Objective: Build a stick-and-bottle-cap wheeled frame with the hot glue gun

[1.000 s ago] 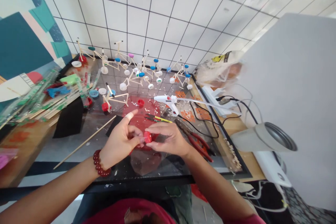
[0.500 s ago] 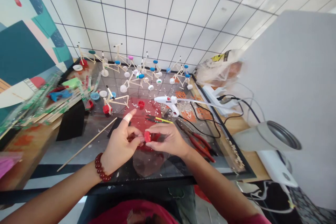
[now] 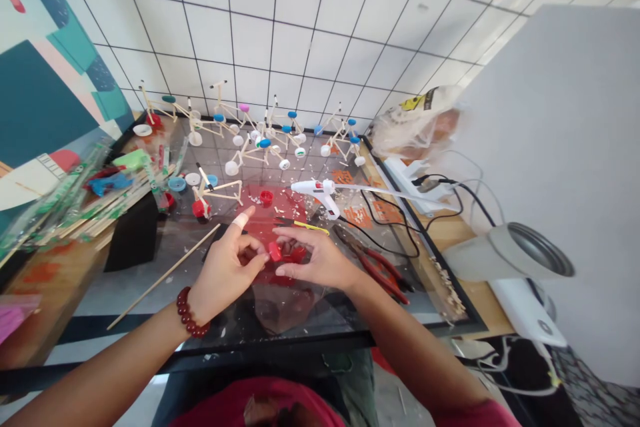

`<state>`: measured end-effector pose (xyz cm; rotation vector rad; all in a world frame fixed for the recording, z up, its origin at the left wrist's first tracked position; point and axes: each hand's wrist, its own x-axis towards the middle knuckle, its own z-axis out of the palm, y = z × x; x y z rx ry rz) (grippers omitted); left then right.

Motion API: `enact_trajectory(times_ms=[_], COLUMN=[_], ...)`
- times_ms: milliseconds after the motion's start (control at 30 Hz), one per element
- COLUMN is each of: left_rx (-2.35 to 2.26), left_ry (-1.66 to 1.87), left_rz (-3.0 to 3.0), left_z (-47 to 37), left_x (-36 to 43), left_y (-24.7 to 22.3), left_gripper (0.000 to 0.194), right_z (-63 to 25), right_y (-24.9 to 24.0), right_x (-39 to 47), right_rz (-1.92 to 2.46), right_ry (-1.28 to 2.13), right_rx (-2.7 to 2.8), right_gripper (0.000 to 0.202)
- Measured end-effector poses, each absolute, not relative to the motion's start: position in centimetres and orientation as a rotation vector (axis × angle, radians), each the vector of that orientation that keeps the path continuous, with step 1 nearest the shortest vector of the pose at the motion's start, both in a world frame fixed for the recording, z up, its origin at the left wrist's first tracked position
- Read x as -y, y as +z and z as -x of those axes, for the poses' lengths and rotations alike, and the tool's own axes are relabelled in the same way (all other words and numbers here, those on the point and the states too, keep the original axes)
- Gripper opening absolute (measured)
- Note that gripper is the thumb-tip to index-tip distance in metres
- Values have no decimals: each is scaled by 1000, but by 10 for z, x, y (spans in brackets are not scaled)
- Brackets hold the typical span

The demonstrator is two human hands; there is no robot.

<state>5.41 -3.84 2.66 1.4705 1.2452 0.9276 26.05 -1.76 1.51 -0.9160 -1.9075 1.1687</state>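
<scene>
A red bottle cap (image 3: pixel 275 252) is held up on edge over the glass tabletop, at the fingertips of my left hand (image 3: pixel 227 264). The thumb and bent fingers of that hand pinch it, while its index finger, with a pale wrap around it, points forward. Around the cap's right side, my right hand (image 3: pixel 320 257) has its thumb and fingers spread apart. Red also shows behind the right fingers; I cannot tell what it is. Beyond the hands lies another red bottle cap (image 3: pixel 266 197). A white glue gun (image 3: pixel 320 193) rests on its side behind the right hand.
Several stick-and-cap models (image 3: pixel 265 143) stand along the tiled wall. Red-handled pliers (image 3: pixel 383 273) and a yellow-handled tool (image 3: pixel 311 227) lie nearby. A thin wooden stick (image 3: pixel 165 275) is at left, wrapped sticks (image 3: pixel 70 197) farther left. A black cord (image 3: pixel 380 241) trails toward a power strip (image 3: pixel 425 193).
My right fingers have parted from the red cap they were gripping. The cap has shifted slightly left and up at my left fingertips. The camera view has shifted a little.
</scene>
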Motion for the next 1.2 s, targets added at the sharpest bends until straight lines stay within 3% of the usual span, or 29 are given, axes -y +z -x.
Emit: enact_trajectory(times_ms=[100,167,367,500,633,833,1067,1200], left_rx=[-1257,-1290,-1395,-1378,-1299,-1078,-1389,-1661], left_ry=[883,860,702,903,1112,974,1092,1193], left_rz=[-1530,-1605,-2068,-2185,-1840,-1180,-1679,-2027], left_z=[-54,-53,-52,-50,-46,-52,-33,-2], left_x=[39,39,42,38,29,21,44,76], left_y=[25,23,14,17,35,64,65,56], left_gripper=[83,81,57,39,36,43,36,19], right_z=[-261,-262,-269,-267,-266,-266,-263,-264], right_y=[21,25,22,16,12,13,22,19], right_x=[16,15,10,8,7,12,18,15], right_rz=[888,952,1046,1010,907,769,922,981], right_ry=[1080,1036,973,1112,1190,1071,875,671], right_rx=[1967,1935,1880,1742,1600,1584,1982,2282], right_gripper=[24,18,27,29,31,33,26,27])
